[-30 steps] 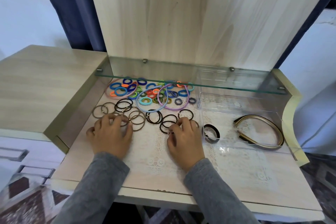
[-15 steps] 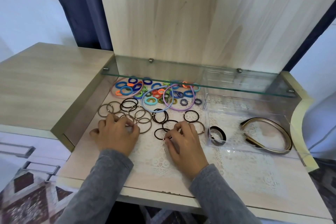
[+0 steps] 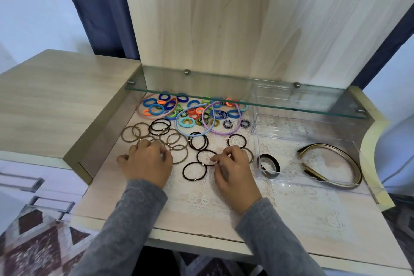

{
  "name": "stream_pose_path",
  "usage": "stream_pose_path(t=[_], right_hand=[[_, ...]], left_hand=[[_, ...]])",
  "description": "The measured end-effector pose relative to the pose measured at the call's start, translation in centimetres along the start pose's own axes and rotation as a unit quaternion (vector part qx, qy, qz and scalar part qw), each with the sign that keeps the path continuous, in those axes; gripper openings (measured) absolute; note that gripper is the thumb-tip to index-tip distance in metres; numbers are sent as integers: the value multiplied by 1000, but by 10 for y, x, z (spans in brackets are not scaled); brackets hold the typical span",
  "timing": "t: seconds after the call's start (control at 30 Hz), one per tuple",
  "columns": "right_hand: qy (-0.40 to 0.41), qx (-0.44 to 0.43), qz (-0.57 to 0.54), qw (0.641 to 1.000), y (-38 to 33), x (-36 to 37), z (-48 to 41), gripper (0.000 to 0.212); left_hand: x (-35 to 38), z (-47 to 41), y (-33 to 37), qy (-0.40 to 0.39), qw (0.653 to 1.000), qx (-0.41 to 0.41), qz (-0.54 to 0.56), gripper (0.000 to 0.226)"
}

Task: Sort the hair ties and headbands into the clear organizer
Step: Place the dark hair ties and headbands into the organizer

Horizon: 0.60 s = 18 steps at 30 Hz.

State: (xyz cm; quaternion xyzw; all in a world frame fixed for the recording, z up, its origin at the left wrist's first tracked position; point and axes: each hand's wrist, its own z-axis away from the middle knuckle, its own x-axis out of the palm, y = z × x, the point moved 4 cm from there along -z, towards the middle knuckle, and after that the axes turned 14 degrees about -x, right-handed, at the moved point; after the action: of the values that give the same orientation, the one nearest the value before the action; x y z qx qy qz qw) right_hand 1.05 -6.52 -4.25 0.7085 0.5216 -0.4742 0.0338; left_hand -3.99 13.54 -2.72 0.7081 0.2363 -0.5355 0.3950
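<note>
Brown hair ties [image 3: 177,141] and black hair ties [image 3: 194,171] lie spread on the lace mat. Behind them is a pile of small colourful ties [image 3: 190,112], ringed by thin pink, blue and purple headbands [image 3: 220,133]. My left hand [image 3: 145,162] rests on the brown ties with its fingers curled over them. My right hand [image 3: 233,169] pinches a black hair tie [image 3: 206,157] between thumb and forefinger. The clear organizer [image 3: 313,127] stands to the right. It holds a gold-brown headband [image 3: 336,164] and a black band [image 3: 271,163].
A glass shelf [image 3: 246,102] hangs low over the back of the pile and over the organizer's rear part. A raised wooden cabinet top [image 3: 56,101] borders the left side. The desk's front edge [image 3: 201,234] lies near my sleeves.
My right hand has drawn back a little toward me, pulling black ties away from the cluster. My left hand stays on the brown ties. The view has shifted slightly.
</note>
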Motion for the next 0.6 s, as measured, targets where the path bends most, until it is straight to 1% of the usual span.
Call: stream_pose_path(t=[0.1,0.23,0.33,0.4,0.5,0.53,0.6], right_hand=[[-28,-14,10,999,1,2,0,15],[-30,-30,36,998,-1,2,-4,11],[-26,-46,49,997,-3,1,-7,8],[-15,-35,37,999,-2,2,-7,7],[24,4,0,1000,3,0,-7,7],[41,13,-11,999,4,-2,-7,7],[64,27,-29,997,6,-5,-7,8]], left_hand=[[3,1,0,18,999,19,24,14],[5,3,-5,58,986,82,135,6],[6,4,-9,53,959,144,240,13],[3,13,-8,73,930,213,290,18],[-1,33,-4,107,894,316,300,16],[-2,39,-3,110,887,337,297,16],[-5,44,0,114,879,354,300,15]])
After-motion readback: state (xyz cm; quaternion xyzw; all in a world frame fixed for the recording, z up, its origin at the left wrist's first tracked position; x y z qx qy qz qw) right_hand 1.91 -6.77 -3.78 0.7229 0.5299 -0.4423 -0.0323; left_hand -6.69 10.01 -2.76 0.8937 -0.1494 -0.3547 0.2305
